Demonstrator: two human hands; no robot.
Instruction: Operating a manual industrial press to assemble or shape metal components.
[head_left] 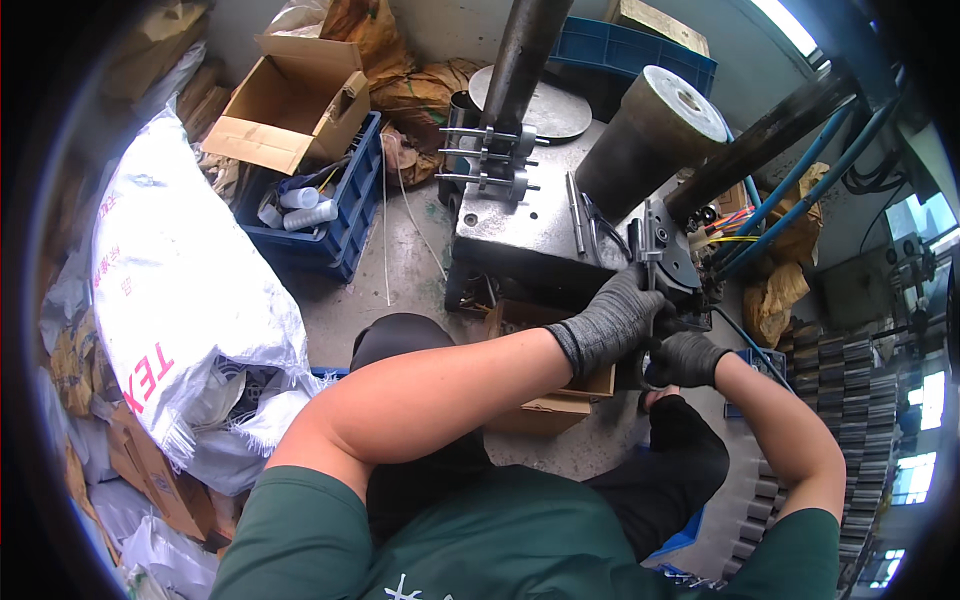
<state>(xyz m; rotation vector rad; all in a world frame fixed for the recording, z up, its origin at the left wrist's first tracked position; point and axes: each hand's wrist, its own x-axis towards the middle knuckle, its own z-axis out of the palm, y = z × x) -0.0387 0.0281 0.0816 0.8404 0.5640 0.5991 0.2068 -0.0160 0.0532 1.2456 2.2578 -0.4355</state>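
My left hand [612, 322], in a grey knit glove, reaches to the front right corner of a metal machine bed [520, 238]. Its fingers are closed at the lower end of a steel fixture [652, 238] with a bolt on it; what lies in them is hidden. Just below and to the right, my right hand [686, 360], gloved alike, has its fingers curled around something dark that I cannot make out. A rounded dark metal plate [680, 265] sits beside the fixture, above both hands. A thin metal rod [576, 212] lies on the bed, left of the fixture.
A large metal cylinder [650, 140] and a clamp with rods [490, 160] stand on the bed. Blue hoses [825, 175] run at right. An open carton [285, 105] rests on a blue crate [345, 205]; a white woven sack [190, 270] is left. Stacked metal parts [840, 400] line the right.
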